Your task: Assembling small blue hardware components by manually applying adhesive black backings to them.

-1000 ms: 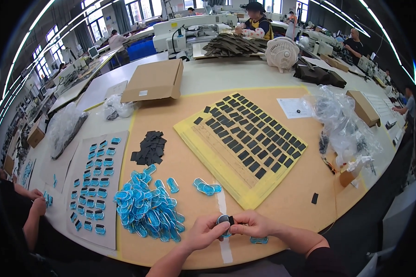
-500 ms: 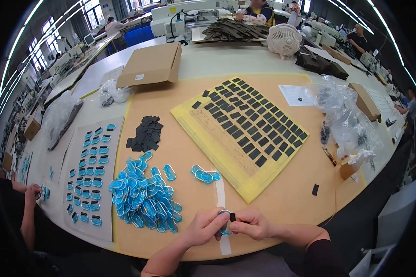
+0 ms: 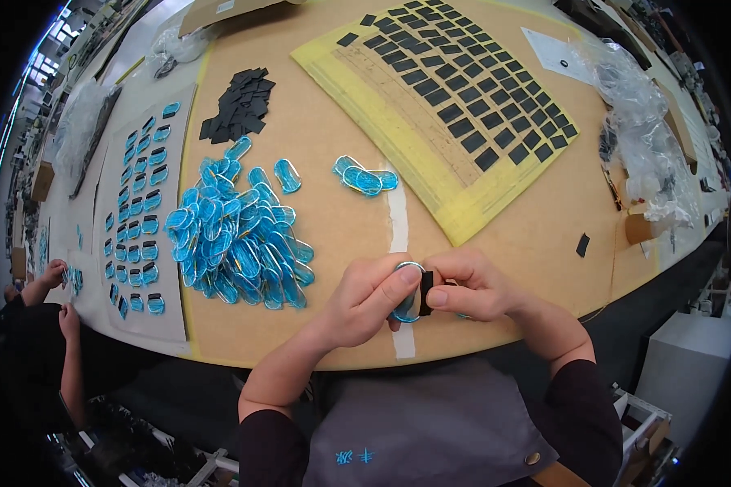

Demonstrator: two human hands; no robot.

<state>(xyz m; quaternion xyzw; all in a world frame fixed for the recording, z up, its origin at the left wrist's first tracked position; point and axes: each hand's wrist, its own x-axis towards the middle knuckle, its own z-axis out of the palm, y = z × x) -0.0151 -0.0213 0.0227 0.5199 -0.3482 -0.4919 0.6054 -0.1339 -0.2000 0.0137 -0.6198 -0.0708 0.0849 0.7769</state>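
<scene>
Near the table's front edge, my left hand (image 3: pixel 367 297) is closed on a blue oval piece (image 3: pixel 407 312) with a pale rim. Thumb and fingers of my right hand (image 3: pixel 473 286) pinch a small black fabric tab (image 3: pixel 426 296) at the oval's right side. My fingers hide part of both, so how far the tab wraps the rim cannot be made out. Left of my hands lies a big heap of similar blue ovals (image 3: pixel 244 243). A few more blue ovals (image 3: pixel 364 178) lie in front of my hands, beside a white tape strip (image 3: pixel 399 219).
Black tabs lie in rows on a yellow-edged board (image 3: pixel 455 207). A black tab pile (image 3: pixel 240 105) sits behind the heap. A grey sheet (image 3: pixel 158 316) at left bears ovals with black tabs. One loose tab (image 3: pixel 582 245) and plastic bags (image 3: pixel 638 130) lie right. A co-worker's hands (image 3: pixel 55 273) show far left.
My view has tilted down, so the table sits higher in the picture and my apron shows. Both hands keep hold of the blue oval and black tab.
</scene>
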